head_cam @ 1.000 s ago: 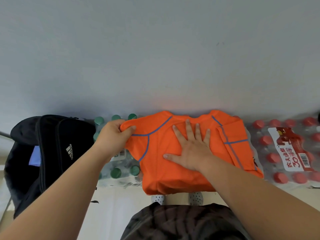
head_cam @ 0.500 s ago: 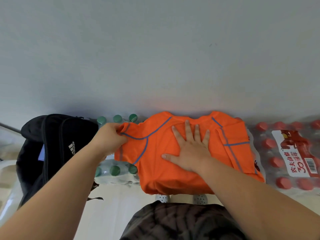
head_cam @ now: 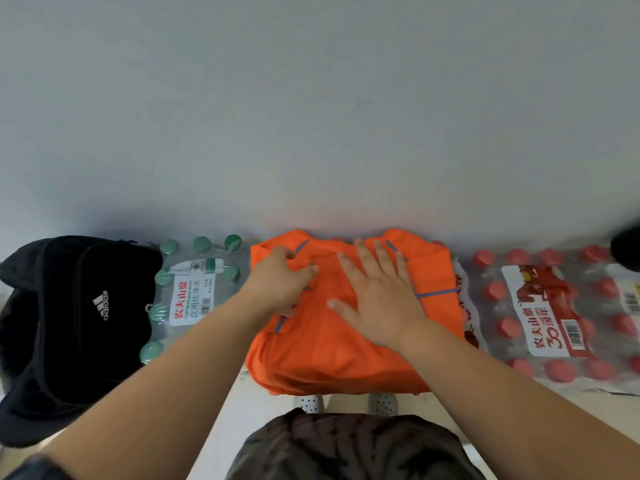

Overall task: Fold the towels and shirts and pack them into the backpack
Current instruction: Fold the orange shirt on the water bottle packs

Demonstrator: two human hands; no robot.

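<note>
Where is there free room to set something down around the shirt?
Free: the green-cap bottle pack top between backpack and orange shirt, and the red-cap bottle pack right of it. Crowded: the middle, where left hand and right hand cover the shirt.

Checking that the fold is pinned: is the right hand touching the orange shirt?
Touching. The head view shows the right hand lying flat, fingers spread, directly on the orange shirt.

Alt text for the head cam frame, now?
A person folds an orange shirt on shrink-wrapped packs of bottled water: the left hand grips a sleeve folded inward, the right hand presses flat on the chest. A black Adidas backpack sits to the left.
</note>
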